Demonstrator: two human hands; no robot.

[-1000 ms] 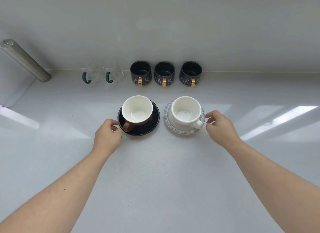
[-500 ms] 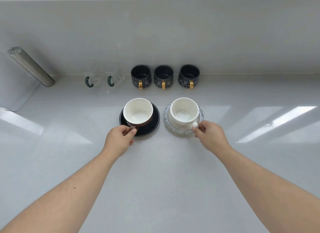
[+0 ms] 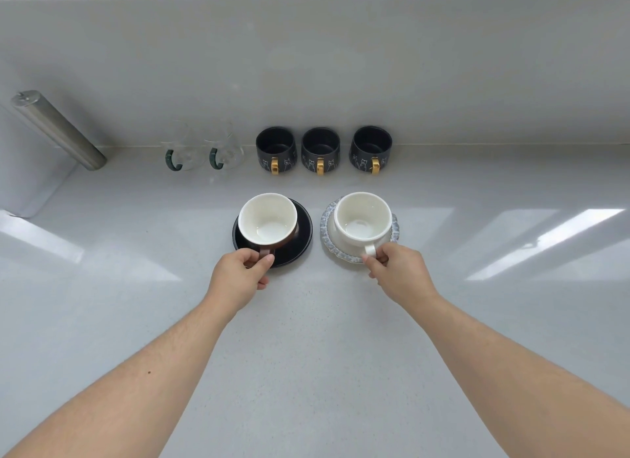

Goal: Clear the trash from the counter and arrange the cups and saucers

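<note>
A brown cup (image 3: pixel 267 218) with a white inside stands on a black saucer (image 3: pixel 301 234) in the middle of the counter. My left hand (image 3: pixel 238 276) pinches its handle, which points toward me. Just to the right, a white cup (image 3: pixel 362 218) rests on a blue-grey patterned saucer (image 3: pixel 326 234). My right hand (image 3: pixel 397 273) pinches that cup's handle, also turned toward me. Both cups look empty.
Along the back wall stand two clear glass cups with green handles (image 3: pixel 182 150) (image 3: pixel 225 149) and three black mugs with gold handles (image 3: pixel 276 150) (image 3: pixel 320 150) (image 3: pixel 371 149). A steel cylinder (image 3: pixel 58 130) leans at the far left. The pale counter (image 3: pixel 306 355) stretches toward me.
Both hands moved from the saucers' outer edges to the cup handles and closed on them. The handles have turned to face me.
</note>
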